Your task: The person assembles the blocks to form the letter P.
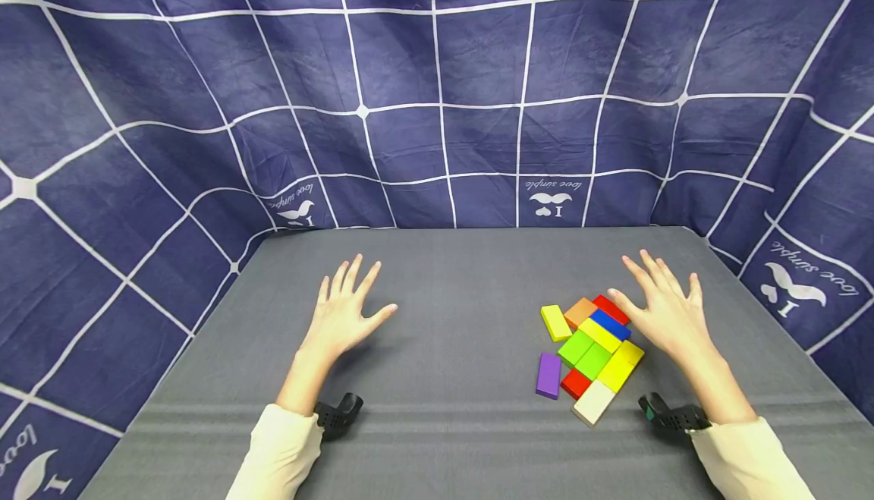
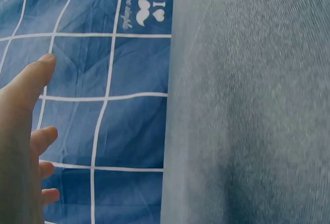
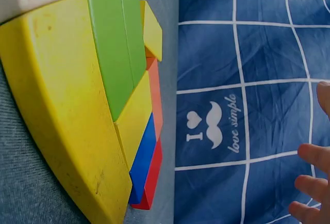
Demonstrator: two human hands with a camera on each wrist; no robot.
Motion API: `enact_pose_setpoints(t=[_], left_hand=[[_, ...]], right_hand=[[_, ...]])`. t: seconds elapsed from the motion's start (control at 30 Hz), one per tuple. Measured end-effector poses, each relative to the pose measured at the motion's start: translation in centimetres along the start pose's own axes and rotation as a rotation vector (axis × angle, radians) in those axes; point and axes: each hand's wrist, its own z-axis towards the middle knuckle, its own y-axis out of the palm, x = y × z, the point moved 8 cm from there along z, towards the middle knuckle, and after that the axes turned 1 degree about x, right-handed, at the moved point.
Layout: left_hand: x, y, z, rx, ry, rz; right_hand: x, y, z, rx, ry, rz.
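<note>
Both hands hover over a grey table with fingers spread and nothing held. My left hand [image 1: 341,318] is on the left side, away from any object. My right hand [image 1: 669,314] is just right of a group of coloured wooden blocks lying flat. The group holds green blocks [image 1: 576,348], yellow blocks [image 1: 620,366], a blue block [image 1: 610,325], an orange block [image 1: 580,312], red blocks [image 1: 611,309] and a white block [image 1: 594,403]. A purple block [image 1: 548,375] and a small yellow block [image 1: 556,323] lie at its left edge. In the right wrist view a yellow block [image 3: 72,110] looms close.
The grey tabletop [image 1: 437,348] ends at a dark blue curtain [image 1: 478,136] with white grid lines, which hangs behind it and along both sides. A black wrist strap with a camera [image 1: 339,414] sits on the left wrist, another wrist camera [image 1: 672,414] on the right.
</note>
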Motion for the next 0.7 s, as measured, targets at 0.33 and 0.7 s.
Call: enact_pose_setpoints(t=[0.33,0.7], left_hand=[[3.1,0.1,0.2,0.064,0.140,0.030],[7.3,0.3,0.2,0.126,0.323,0.053]], right_hand=[[-0.2,-1.0,-1.6,0.092,-0.040,0.035],[-0.2,-1.9,-3.5,0.254,-0.069,0.130]])
